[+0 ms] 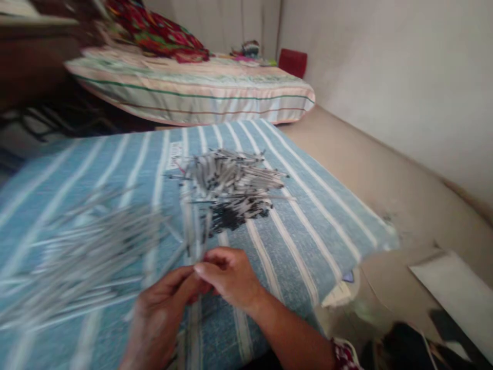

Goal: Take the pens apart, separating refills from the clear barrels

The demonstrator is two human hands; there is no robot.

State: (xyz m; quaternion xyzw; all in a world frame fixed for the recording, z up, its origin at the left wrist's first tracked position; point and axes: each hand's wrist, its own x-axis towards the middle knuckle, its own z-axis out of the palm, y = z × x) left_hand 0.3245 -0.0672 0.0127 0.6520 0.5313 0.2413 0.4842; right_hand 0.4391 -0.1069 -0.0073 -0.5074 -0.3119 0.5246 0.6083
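Note:
My left hand [162, 313] and my right hand [229, 275] meet at the fingertips over a blue striped cloth [316, 226]. Together they pinch a thin grey stick [196, 239] that points up and away from me. A pile of thin grey sticks with dark tips [234, 187] lies on the cloth just beyond my hands. Another spread of grey sticks [84, 257] lies to the left, blurred.
Behind the cloth is a striped mattress [200, 95] with a red patterned pillow [162, 33]. A red box [292, 61] stands by the wall. A beige floor [385, 174] runs along the right, with a white sheet [454, 290] and dark items [408, 347] nearby.

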